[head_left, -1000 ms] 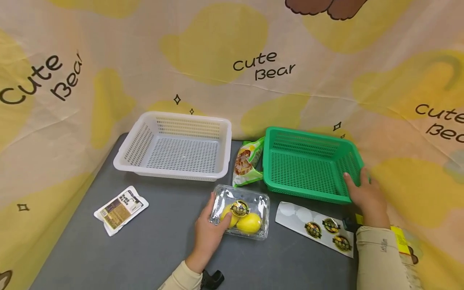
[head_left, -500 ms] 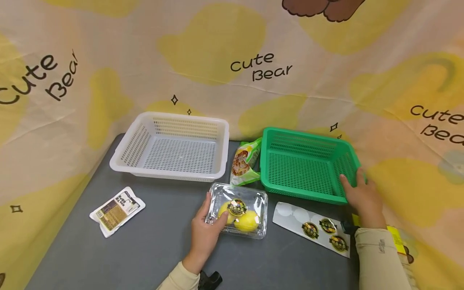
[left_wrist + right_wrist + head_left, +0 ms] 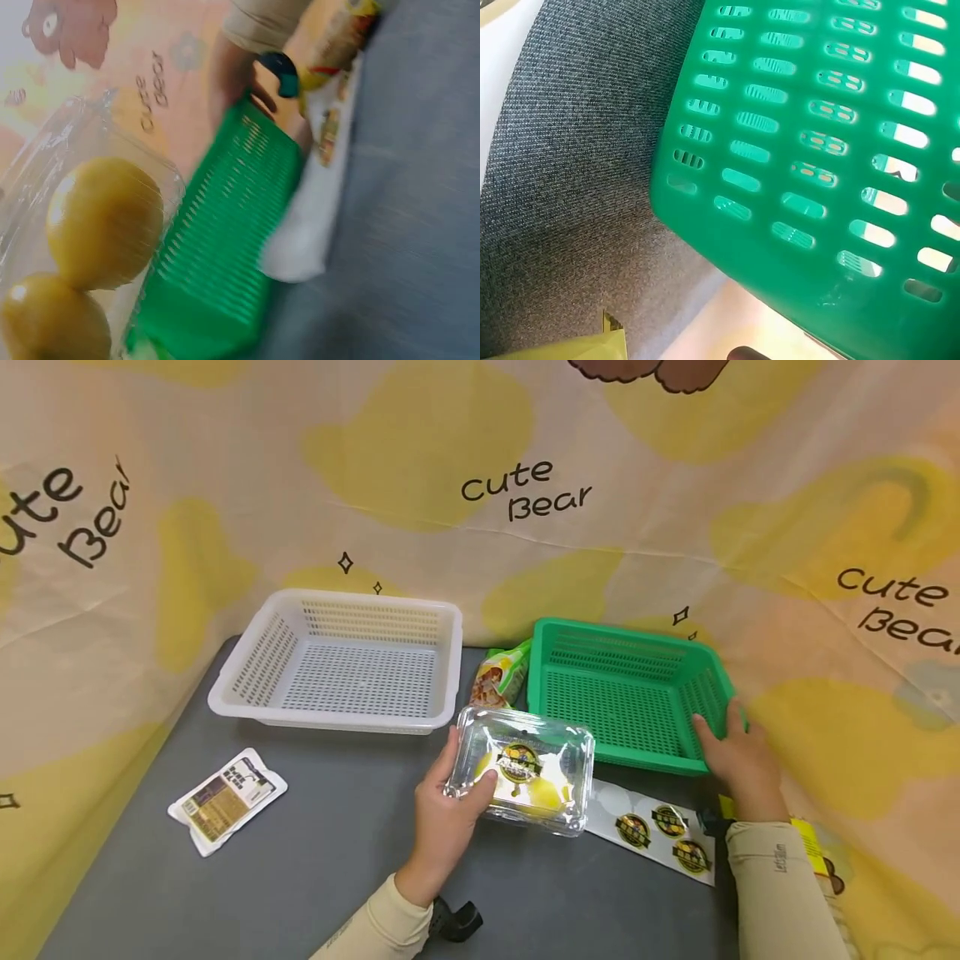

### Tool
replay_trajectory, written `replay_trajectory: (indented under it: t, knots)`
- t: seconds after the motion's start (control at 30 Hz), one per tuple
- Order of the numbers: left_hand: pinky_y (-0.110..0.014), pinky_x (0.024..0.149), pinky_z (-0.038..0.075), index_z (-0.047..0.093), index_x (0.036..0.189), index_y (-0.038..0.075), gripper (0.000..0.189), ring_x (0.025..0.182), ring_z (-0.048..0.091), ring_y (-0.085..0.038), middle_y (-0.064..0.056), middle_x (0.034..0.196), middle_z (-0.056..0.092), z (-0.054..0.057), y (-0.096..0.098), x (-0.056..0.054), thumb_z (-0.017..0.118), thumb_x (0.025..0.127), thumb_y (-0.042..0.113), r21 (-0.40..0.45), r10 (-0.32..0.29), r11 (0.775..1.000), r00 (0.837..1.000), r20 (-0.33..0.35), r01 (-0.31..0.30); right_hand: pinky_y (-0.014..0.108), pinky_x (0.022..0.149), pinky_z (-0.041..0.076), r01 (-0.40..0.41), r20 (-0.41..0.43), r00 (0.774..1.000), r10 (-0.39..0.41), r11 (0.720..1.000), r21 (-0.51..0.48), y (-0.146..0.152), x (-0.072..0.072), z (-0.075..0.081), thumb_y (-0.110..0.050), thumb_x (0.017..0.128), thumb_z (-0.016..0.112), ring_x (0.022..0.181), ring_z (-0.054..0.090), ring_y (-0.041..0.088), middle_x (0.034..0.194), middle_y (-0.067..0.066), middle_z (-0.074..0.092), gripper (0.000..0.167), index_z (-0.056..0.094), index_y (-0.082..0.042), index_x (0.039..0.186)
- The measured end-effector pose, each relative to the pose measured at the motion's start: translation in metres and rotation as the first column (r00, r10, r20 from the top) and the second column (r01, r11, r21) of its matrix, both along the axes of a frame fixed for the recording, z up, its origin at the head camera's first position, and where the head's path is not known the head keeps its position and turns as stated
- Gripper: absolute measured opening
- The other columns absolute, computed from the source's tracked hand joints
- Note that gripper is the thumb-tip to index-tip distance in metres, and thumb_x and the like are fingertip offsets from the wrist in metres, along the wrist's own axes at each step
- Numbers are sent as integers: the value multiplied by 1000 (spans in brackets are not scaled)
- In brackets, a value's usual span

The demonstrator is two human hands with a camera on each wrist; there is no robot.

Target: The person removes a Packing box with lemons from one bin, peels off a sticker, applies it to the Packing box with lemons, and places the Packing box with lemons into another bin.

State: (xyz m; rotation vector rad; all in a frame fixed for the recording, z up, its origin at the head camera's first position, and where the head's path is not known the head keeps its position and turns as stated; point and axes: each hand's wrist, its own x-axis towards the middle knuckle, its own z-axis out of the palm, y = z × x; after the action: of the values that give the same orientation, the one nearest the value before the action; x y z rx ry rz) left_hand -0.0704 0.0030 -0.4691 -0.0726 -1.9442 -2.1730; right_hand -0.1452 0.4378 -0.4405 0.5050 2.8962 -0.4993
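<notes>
A clear plastic clamshell box with round yellow fruits inside and a black-and-gold sticker on its lid is held by my left hand. The thumb lies over the lid at the left edge; the other fingers are mostly hidden behind the box. Through its clear wall, the left wrist view shows two yellow fruits close up. My right hand holds the near right corner of the green basket, thumb toward the inside. In the right wrist view, the slotted wall of the green basket fills much of the picture.
A white basket stands at the back left. Between the baskets lies a green snack bag, partly behind the box. A sticker sheet lies before the green basket, a flat white-and-brown packet at left. Patterned cloth borders the table.
My left hand has raised the clamshell box and moved it rightward, toward the green basket; it now overlaps the basket's front edge and the sticker sheet. My right hand stays at the basket corner.
</notes>
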Motion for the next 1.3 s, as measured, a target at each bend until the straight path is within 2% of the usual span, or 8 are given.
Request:
replay_trajectory:
  t: [0.3, 0.47, 0.63, 0.8, 0.9, 1.03, 1.17, 1.3]
  knots:
    - [-30, 93, 55, 44, 159, 6, 79, 154, 33, -20, -2, 165, 42, 50, 49, -52, 81, 91, 21, -3, -107, 994, 988, -115, 107, 81, 103, 30, 8, -8, 1000, -8, 1000, -15, -1, -1, 1, -78, 103, 16, 133, 23, 77, 156, 54, 4, 100, -18, -7, 165]
    - [-37, 110, 47, 42, 161, 7, 81, 156, 31, -20, 5, 165, 41, 62, 77, -85, 82, 91, 21, -15, -145, 989, 986, -85, 144, 81, 104, 29, 11, -11, 1000, -11, 1000, -14, -5, -3, 2, -78, 103, 17, 134, 22, 76, 156, 53, 5, 101, -16, -7, 166]
    - [-39, 119, 36, 41, 162, 9, 83, 155, 34, -21, 3, 164, 43, 61, 105, -112, 82, 91, 26, -102, -141, 985, 989, -33, 137, 80, 104, 30, 17, -12, 1000, -17, 1000, -13, -6, -3, 3, -77, 103, 18, 134, 24, 76, 156, 53, 5, 101, -16, -6, 166]
    - [-34, 111, 45, 39, 163, 11, 84, 154, 36, -20, -1, 165, 41, 55, 129, -131, 80, 93, 29, -167, -165, 971, 985, 42, 170, 79, 102, 33, 23, -9, 1000, -23, 1000, -7, -6, 1, 4, -77, 103, 18, 133, 26, 74, 156, 53, 6, 101, -16, -5, 165]
    - [-29, 73, 56, 37, 164, 12, 84, 107, 71, -18, -6, 166, 40, 48, 140, -141, 79, 94, 30, -224, -174, 956, 981, 82, 188, 79, 102, 32, 24, -13, 1000, -24, 1000, -10, -6, 1, 4, -77, 103, 20, 133, 26, 74, 157, 52, 5, 101, -15, -5, 166]
    - [-29, 44, 32, 35, 165, 13, 84, 41, 43, -16, -13, 167, 40, 38, 151, -153, 78, 96, 30, -293, -180, 933, 976, 123, 209, 79, 103, 31, 29, -17, 999, -29, 999, -18, -6, 0, 2, -78, 103, 21, 133, 26, 74, 158, 51, 5, 103, -15, -6, 166]
    - [-29, 47, 33, 34, 165, 13, 83, 43, 40, -14, -12, 167, 39, 30, 157, -161, 77, 96, 29, -321, -173, 921, 971, 168, 219, 80, 102, 32, 31, -21, 999, -31, 999, -18, -4, -1, 1, -80, 101, 21, 132, 28, 74, 158, 51, 6, 105, -14, -6, 167]
    - [-30, 55, 38, 35, 165, 13, 82, 75, 68, -28, -11, 166, 41, 27, 160, -164, 77, 96, 28, -360, -161, 907, 971, 179, 217, 79, 100, 35, 33, -32, 999, -34, 999, -15, -2, -1, -1, -82, 100, 23, 130, 32, 73, 157, 51, 9, 107, -12, -6, 167]
